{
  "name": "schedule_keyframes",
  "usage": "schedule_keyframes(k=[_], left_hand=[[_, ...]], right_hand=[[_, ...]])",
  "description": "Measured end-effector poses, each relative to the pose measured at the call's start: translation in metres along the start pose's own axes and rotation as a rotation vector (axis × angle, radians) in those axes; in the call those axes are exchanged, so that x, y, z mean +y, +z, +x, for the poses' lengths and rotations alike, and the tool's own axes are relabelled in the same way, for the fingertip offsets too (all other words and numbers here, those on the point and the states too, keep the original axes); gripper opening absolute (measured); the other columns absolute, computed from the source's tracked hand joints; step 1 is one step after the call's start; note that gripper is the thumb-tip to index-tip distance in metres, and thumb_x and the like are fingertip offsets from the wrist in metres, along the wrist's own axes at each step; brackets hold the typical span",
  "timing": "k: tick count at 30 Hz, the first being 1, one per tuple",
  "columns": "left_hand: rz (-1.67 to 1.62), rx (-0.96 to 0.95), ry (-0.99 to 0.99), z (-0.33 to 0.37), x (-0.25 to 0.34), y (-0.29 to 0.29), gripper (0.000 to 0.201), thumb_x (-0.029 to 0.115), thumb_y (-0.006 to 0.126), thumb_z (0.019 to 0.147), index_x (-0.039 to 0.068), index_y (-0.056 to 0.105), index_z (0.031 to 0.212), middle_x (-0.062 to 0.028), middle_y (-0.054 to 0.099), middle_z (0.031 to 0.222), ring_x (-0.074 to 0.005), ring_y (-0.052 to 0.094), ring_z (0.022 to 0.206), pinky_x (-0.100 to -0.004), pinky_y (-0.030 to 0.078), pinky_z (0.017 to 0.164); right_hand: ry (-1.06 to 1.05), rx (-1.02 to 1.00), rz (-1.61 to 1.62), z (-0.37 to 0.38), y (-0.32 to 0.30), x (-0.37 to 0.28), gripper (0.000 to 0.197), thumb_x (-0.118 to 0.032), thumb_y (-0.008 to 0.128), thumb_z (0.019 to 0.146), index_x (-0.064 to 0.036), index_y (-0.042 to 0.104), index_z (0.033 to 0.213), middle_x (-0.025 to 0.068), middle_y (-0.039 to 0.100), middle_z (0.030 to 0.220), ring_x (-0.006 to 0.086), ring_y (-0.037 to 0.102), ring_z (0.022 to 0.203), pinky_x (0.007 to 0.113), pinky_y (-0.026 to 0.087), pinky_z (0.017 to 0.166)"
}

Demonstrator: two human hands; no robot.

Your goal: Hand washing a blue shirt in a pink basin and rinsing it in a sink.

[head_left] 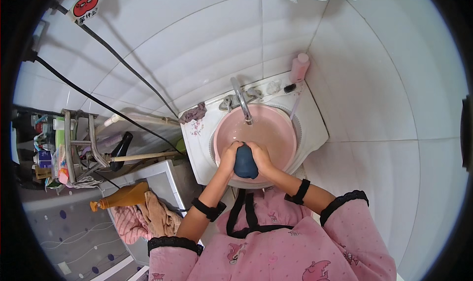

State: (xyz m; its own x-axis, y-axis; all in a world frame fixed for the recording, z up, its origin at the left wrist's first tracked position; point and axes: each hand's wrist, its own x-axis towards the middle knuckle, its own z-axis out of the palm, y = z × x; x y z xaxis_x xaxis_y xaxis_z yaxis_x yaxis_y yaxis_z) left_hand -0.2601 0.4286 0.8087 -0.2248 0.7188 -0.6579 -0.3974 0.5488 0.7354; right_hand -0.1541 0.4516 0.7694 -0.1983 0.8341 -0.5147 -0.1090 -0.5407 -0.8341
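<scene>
My left hand [229,157] and my right hand [260,157] are closed on the two sides of a dark blue, rounded, cloth-like thing [245,164]. Its exact kind cannot be made out. I hold it over the near part of a pink basin [226,128], which has water in it. This basin sits in the white sink [196,150], below the curved metal faucet [240,95]. The fingertips point toward the faucet and are partly hidden by the thing.
On the sink's back ledge are a crumpled purplish cloth [193,113], a small black brush [290,88] and a pink bottle [299,67]. To the left stand a washing machine [170,182] with an orange pump bottle [123,196] and cloths, and a metal rack [79,145] beside a hair dryer [121,151].
</scene>
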Motion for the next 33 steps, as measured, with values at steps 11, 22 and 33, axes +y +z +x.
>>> schedule_keyframes(k=[11,22,33], left_hand=[[-0.374,0.046,-0.180,0.024,-0.020,-0.027,0.020,0.026,0.050,0.076,0.008,0.057,0.082,-0.0061,0.058,0.078,-0.0188,0.057,0.071,-0.0304,0.048,0.068],[0.035,0.267,0.374,0.014,-0.040,-0.013,0.022,0.019,0.042,0.076,-0.001,0.052,0.074,-0.0064,0.050,0.073,-0.0143,0.042,0.067,-0.0259,0.035,0.066],[0.051,0.002,0.537,-0.007,0.003,0.011,0.024,0.019,0.044,0.067,-0.003,0.051,0.064,-0.0094,0.052,0.070,-0.0167,0.048,0.072,-0.0247,0.037,0.072]], right_hand=[[0.271,-0.195,0.260,0.013,-0.005,0.006,0.031,-0.030,0.053,0.081,-0.0038,0.058,0.098,0.0059,0.058,0.093,0.0138,0.052,0.085,0.028,0.040,0.075],[0.580,-0.332,0.719,-0.009,-0.009,-0.013,0.039,-0.047,0.042,0.086,-0.0159,0.054,0.107,0.0033,0.057,0.103,0.0177,0.055,0.092,0.037,0.044,0.083],[0.583,-0.427,0.900,0.011,-0.015,-0.005,0.035,-0.035,0.034,0.086,-0.0092,0.056,0.093,0.0077,0.059,0.093,0.0216,0.059,0.082,0.037,0.048,0.078]])
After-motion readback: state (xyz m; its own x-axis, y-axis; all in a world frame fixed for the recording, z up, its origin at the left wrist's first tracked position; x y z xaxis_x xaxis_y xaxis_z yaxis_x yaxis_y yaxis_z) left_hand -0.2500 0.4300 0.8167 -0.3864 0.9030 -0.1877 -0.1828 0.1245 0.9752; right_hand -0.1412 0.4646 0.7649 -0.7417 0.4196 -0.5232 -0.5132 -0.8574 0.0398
